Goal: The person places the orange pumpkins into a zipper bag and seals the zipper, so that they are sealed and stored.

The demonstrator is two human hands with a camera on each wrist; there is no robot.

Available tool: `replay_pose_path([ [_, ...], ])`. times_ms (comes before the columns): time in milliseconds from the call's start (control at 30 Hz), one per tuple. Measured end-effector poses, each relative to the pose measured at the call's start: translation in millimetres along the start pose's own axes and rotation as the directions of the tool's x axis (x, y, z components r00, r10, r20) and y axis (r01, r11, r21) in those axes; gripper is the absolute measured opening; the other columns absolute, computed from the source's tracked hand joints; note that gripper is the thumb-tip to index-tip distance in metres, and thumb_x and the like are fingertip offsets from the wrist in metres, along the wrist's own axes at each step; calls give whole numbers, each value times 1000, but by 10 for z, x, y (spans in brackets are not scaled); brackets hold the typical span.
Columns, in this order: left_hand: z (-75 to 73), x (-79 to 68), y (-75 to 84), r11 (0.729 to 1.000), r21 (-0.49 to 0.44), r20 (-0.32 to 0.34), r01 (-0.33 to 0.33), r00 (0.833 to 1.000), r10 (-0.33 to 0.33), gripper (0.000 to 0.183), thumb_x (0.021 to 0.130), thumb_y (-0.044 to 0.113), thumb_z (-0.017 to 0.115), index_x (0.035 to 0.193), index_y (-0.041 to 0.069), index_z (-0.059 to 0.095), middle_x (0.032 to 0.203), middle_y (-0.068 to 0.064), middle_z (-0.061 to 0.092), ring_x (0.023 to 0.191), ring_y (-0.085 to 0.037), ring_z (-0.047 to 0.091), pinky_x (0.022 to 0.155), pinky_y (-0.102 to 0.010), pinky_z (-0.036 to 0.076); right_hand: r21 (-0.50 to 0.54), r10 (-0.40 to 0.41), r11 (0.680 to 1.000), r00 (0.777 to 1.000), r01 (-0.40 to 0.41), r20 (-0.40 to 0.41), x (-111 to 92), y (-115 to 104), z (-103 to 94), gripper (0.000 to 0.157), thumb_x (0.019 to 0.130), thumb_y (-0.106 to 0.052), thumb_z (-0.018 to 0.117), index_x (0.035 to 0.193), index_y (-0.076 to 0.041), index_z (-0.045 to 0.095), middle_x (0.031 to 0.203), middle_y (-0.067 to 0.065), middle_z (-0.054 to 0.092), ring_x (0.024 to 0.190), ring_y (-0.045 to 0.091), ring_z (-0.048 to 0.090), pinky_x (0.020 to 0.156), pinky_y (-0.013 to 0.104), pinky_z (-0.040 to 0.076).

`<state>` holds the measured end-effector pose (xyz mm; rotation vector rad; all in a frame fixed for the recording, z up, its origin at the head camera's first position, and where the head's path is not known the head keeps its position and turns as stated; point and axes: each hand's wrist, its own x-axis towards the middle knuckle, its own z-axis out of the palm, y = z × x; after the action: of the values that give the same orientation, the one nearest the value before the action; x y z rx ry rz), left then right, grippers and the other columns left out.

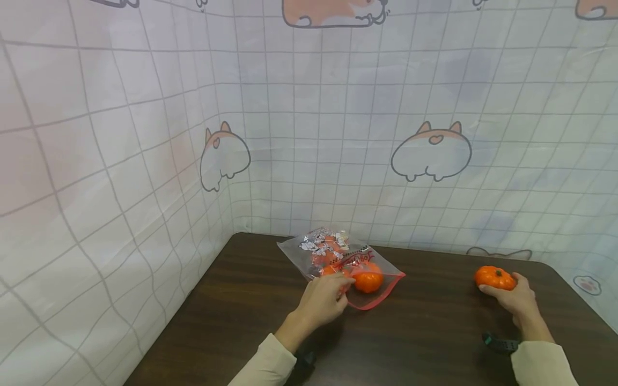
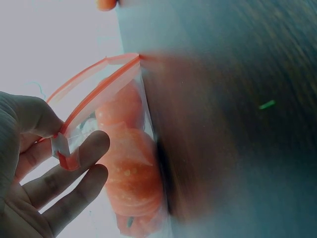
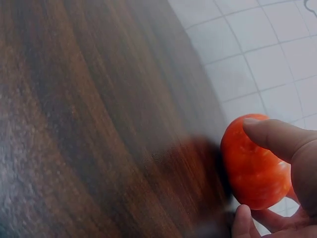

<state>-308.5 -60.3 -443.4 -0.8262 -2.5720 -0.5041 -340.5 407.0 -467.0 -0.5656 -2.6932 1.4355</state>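
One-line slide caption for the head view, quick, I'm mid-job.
Left hand pinches a red-edged clear bag of orange pumpkins; right hand grips a loose pumpkin farther right.

Room over tabletop point(image 1: 429, 300) between bag point(image 1: 301, 250) and lone pumpkin point(image 1: 493, 277), backdrop point(image 1: 367, 206) behind

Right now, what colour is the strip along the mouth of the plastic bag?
The strip is reddish-orange; it shows best in the left wrist view.

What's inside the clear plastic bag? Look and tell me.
The plastic bag holds at least two orange pumpkins. Its printing and the left hand cover some contents, so the exact number cannot be told.
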Motion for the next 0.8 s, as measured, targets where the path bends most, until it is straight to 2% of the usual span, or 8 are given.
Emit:
replay_pose_path([
  [267, -5, 6, 6, 1000, 5, 3, 1, 1000, -1, 34, 86, 15, 70, 118, 20, 77, 108, 7, 75, 66, -8, 48, 55, -22, 35, 31, -10, 999, 1000, 10, -1, 27, 9, 10, 105, 98, -36, 64, 158, 9, -9, 161, 43, 1, 144, 60, 18, 117, 69, 22],
  [533, -10, 2, 17, 1000, -3, 5, 5, 1000, -5, 34, 85, 13, 71, 118, 19, 77, 106, 7, 75, 65, -8, 47, 54, -22, 33, 68, -6, 998, 1000, 7, -7, 23, 47, 23, 106, 96, -37, 66, 158, 8, -8, 161, 42, 1, 145, 58, 18, 118, 69, 22],
  [800, -19, 6, 24, 1000, -1, 10, 11, 1000, -11, 33, 86, 14, 70, 118, 19, 77, 108, 7, 76, 65, -8, 48, 55, -22, 35, 111, -5, 994, 1000, 6, -8, 16, 86, 14, 107, 96, -38, 68, 160, 4, -7, 165, 37, -7, 149, 58, 12, 120, 67, 19],
])
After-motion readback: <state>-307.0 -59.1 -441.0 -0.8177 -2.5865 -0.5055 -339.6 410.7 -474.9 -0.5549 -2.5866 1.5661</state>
